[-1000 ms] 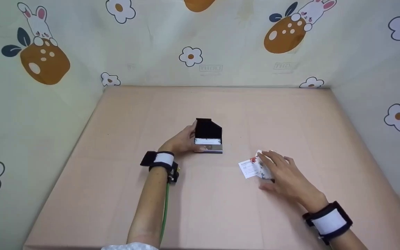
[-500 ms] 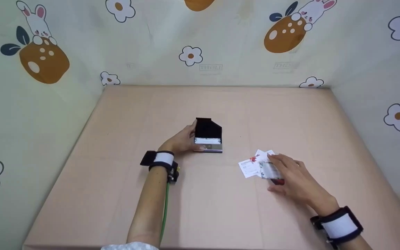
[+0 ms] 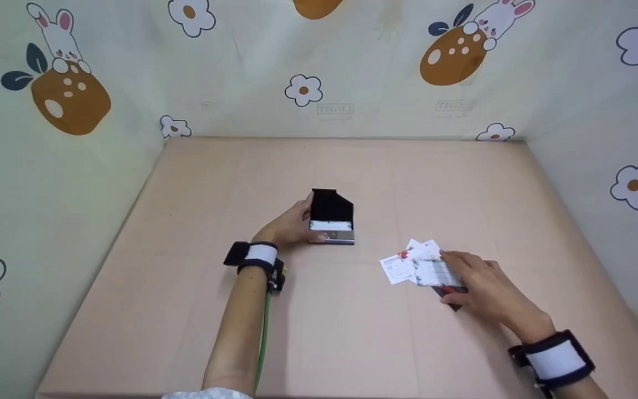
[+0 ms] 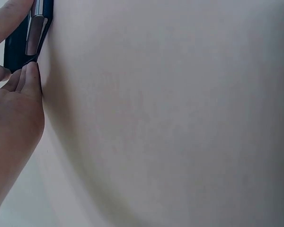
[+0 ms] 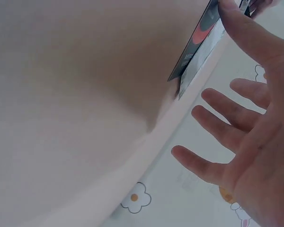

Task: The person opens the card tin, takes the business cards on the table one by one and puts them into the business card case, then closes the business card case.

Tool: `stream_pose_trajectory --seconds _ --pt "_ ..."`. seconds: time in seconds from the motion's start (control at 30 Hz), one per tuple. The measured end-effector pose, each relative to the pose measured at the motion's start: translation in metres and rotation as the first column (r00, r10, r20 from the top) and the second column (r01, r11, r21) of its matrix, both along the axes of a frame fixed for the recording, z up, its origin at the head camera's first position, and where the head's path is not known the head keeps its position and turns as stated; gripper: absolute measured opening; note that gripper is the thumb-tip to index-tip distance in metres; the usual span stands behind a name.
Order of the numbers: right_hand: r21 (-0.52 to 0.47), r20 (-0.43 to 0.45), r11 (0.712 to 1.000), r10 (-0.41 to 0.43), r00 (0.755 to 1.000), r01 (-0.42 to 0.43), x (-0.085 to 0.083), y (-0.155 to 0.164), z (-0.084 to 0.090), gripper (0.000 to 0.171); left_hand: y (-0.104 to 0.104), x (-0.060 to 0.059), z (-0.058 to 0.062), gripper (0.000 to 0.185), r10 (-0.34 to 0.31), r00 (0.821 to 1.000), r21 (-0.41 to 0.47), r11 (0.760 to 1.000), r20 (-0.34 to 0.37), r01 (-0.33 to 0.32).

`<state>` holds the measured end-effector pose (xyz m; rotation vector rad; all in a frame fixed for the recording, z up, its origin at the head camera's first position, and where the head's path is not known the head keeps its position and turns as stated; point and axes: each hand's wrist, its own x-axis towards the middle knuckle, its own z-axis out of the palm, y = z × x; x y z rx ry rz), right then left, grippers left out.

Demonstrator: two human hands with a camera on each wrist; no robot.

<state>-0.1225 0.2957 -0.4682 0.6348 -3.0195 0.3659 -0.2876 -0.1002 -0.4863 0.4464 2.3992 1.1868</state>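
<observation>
Mid-surface, the open black case (image 3: 332, 216) is being gripped at its left side by the left hand (image 3: 288, 227). Nearer the right edge, a card (image 3: 435, 272) is being pinched by the right hand (image 3: 479, 291), other fingers spread, beside loose cards (image 3: 402, 266).

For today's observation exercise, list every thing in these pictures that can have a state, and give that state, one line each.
card case: open, lid up, white cards inside, on the table.
left hand: holds the card case by its left side.
right hand: pinches a few cards, other fingers spread.
held cards: lifted at the hand's side.
loose cards: flat on the table, overlapping.
</observation>
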Motion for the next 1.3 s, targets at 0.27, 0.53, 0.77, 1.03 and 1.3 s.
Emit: stream_pose_trajectory --seconds 0.27,0.53,0.77,1.03,1.3 --pt "0.014 0.013 1.000 0.012 1.000 -0.012 -0.0019 0.0036 0.0021 0.079 -0.0001 0.0008 0.0003 0.116 -0.025 0.999 0.034 0.999 -0.038 0.026" --pt "0.038 0.027 0.999 0.005 1.000 -0.006 -0.0041 0.0027 0.0025 0.079 0.0009 0.0006 0.0006 0.116 -0.012 1.000 0.013 1.000 -0.016 0.012" --pt "0.016 0.025 1.000 -0.004 1.000 0.004 -0.0044 0.0028 0.0010 0.081 0.0010 0.0016 0.0000 0.116 0.007 1.000 0.019 1.000 -0.009 -0.007" --pt "0.035 -0.054 0.999 0.030 0.998 -0.028 -0.0043 0.0019 -0.0027 0.074 0.0009 0.0025 -0.0001 0.115 0.007 1.000 0.020 1.000 -0.008 -0.007" --pt "0.050 -0.132 0.998 0.055 0.990 -0.049 -0.0062 0.0003 -0.0061 0.064 -0.0003 0.0004 -0.0009 0.118 -0.015 1.000 0.036 0.999 -0.022 0.016"
